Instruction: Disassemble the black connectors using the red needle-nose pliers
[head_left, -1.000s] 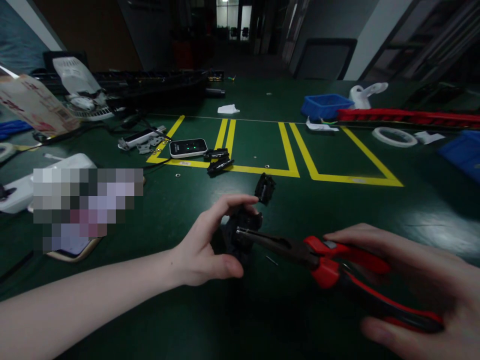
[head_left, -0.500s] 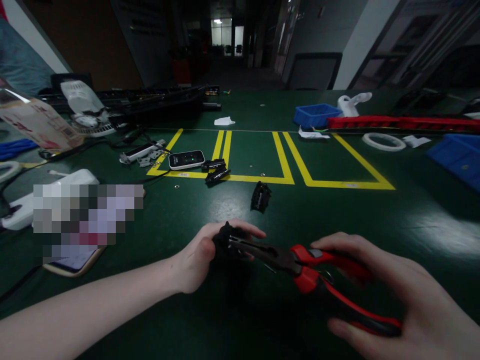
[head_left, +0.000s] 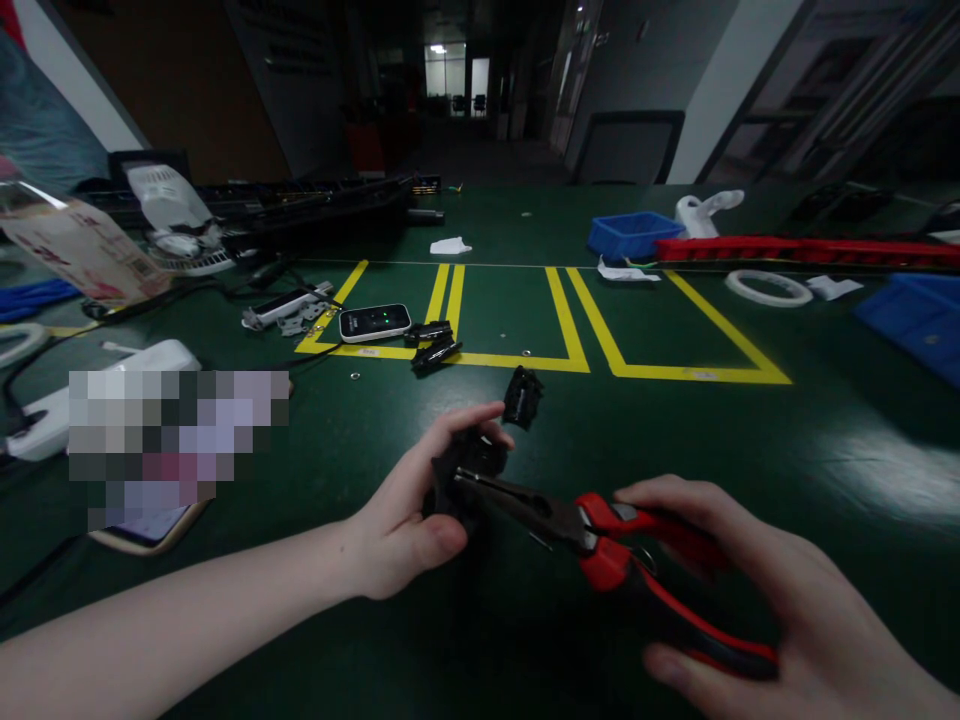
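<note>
My left hand (head_left: 409, 510) grips a small black plastic part (head_left: 469, 465) just above the green table (head_left: 525, 620), thumb below and fingers curled over its top. My right hand (head_left: 757, 600) is wrapped round the red and black handles of long-nose pliers (head_left: 600, 545). The dark jaws of the pliers reach left and their tip touches the black part. A second black part (head_left: 522, 396) lies on the table just beyond my left fingertips.
Yellow tape lines (head_left: 570, 330) mark boxes on the table. A small device with green lights (head_left: 374, 322) and black clips (head_left: 433, 345) lie on the tape. Blue bins (head_left: 634, 233) (head_left: 919, 315), a red rail (head_left: 810, 248) and a tape roll (head_left: 768, 287) sit at right. A blurred patch covers items at left.
My left hand has turned the black part and opened its grip slightly, fingers lifting toward the second part. The pliers stay at the part and have shifted a little left.
</note>
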